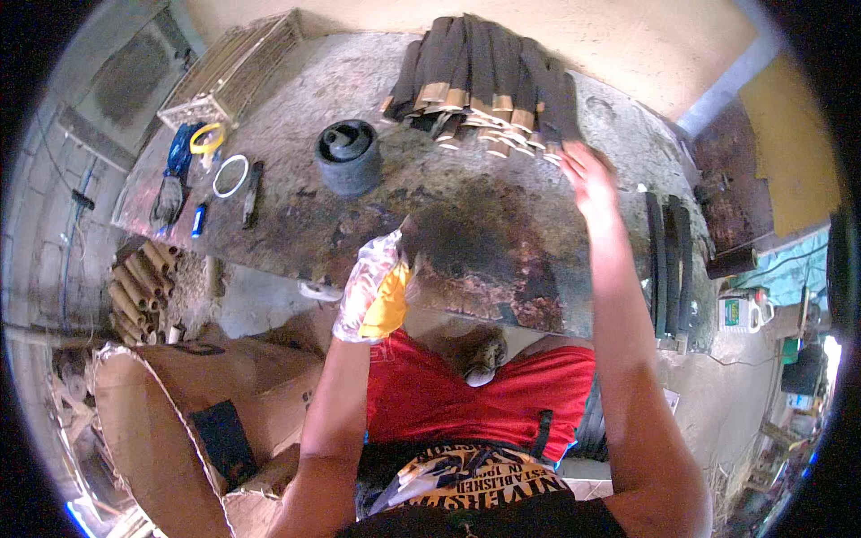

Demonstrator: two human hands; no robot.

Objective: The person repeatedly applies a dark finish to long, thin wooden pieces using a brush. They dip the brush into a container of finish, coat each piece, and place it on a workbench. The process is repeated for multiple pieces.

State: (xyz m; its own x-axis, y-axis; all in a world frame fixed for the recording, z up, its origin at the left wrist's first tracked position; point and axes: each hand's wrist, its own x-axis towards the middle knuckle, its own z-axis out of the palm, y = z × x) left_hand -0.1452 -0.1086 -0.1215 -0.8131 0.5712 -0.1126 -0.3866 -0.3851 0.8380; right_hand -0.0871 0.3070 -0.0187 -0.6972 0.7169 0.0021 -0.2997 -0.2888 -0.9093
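My left hand (359, 291), in a clear plastic glove, is closed around a yellow cloth (387, 303) above the near edge of the worktable. A small dark tip pokes out past its fingers; what it is I cannot make out. Bare and stretched forward, my right hand (592, 184) has its fingers extended at the right end of a pile of black-coated flat sticks (484, 67) with pale wooden ends. The fingertips seem to touch or nearly touch the nearest stick ends. Left of the pile stands a round black pot (348, 170) with a dark lump in its mouth.
A stained worktable (269, 242) spans the front. On its left lie a yellow tape roll (207, 137), a white ring (230, 161), a blue lighter (198, 220) and a wire crate (235, 76). Black strips (673, 264) line its right edge. A cardboard box (148, 430) stands at lower left.
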